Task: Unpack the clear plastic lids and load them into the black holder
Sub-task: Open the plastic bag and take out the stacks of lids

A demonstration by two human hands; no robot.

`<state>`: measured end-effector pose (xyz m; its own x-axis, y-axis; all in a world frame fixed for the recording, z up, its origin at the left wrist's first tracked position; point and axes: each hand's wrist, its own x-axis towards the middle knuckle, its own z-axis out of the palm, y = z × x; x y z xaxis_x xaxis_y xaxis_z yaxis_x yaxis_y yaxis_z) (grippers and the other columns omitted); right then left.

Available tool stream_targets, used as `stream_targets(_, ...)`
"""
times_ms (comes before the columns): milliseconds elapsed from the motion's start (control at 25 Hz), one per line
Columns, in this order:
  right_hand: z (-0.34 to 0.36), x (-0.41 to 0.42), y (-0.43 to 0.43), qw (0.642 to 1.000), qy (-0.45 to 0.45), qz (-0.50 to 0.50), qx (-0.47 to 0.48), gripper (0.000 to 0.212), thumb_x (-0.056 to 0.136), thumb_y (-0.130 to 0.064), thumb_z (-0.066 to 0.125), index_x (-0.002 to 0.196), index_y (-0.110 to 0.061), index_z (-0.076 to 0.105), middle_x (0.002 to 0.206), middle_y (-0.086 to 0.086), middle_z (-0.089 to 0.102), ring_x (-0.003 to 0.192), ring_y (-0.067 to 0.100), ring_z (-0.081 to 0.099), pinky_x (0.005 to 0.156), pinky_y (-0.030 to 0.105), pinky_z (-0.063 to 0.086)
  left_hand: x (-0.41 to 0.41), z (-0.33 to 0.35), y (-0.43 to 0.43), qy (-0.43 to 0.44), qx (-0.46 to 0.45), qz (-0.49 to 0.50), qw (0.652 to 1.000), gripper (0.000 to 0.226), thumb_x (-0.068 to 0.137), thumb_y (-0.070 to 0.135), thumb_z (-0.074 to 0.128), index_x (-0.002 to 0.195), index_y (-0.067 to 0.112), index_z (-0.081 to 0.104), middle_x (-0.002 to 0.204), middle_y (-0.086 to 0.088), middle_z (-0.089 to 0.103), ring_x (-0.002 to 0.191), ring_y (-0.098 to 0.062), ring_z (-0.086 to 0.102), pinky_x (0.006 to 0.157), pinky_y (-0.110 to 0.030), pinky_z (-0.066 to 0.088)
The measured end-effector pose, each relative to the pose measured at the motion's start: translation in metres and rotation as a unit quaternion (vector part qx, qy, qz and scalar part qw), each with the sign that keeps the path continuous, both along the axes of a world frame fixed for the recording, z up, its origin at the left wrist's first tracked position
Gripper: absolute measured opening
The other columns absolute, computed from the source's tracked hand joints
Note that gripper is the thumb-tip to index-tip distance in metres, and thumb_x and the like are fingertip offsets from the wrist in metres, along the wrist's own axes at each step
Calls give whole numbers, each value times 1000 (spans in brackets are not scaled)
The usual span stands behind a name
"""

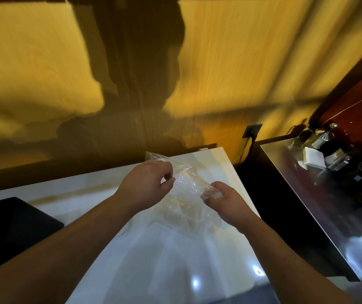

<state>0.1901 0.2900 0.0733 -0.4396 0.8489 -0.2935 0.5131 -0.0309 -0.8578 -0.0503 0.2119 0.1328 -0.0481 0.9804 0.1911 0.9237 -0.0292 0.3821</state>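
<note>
Both hands pinch a crumpled clear plastic bag (186, 185) above the white desk (153, 260), near its far right corner: left hand (147, 185) closed on its upper part, right hand (226, 200) on its lower end. A black box (11, 227) sits at the desk's left edge; a steel counter (307, 205) with metal jugs (320, 139) stands right.

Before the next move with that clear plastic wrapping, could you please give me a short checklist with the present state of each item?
1. Both hands on the wrapping: ok. The left hand and the right hand each pinch the clear plastic wrapping.
2. Wrapping clear of the white counter: cannot tell; the film is see-through and blurred.
3. Wrapping opened: cannot tell.
4. Lids visible inside: cannot tell; no lid shape shows clearly.
5. Black holder in view: cannot tell; a black object sits at the left, but what it is is unclear.
6. Metal items at the right stand apart from the hands: ok.
</note>
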Motion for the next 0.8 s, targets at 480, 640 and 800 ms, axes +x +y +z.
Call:
stream_targets(480, 9, -15, 17, 965, -141, 124, 184, 14, 91, -15, 72, 78, -18, 70, 70, -9, 62, 66, 8, 58, 56, 19, 37, -19, 90, 12, 183, -27, -104, 977, 25, 84, 32, 65, 73, 35, 42, 60, 10, 50, 52, -8, 47, 44, -26, 26)
stream_targets(640, 4, -13, 23, 970, -131, 120, 167, 8, 89, -16, 75, 82, -16, 75, 74, -5, 68, 67, 8, 62, 54, 18, 44, -33, 53, -7, -109, -93, -6, 990, 21, 81, 53, 73, 89, 39, 58, 85, 14, 67, 74, -7, 63, 60, -31, 54)
stream_targets(800, -1, -10, 24, 976, -123, 119, 133, 10, 86, -15, 77, 87, -25, 78, 81, -11, 71, 75, 5, 65, 59, 17, 45, -45, 6, -37, -153, -175, 24, 972, 55, 65, 72, 76, 109, 47, 55, 107, 22, 62, 94, -4, 62, 73, -30, 58)
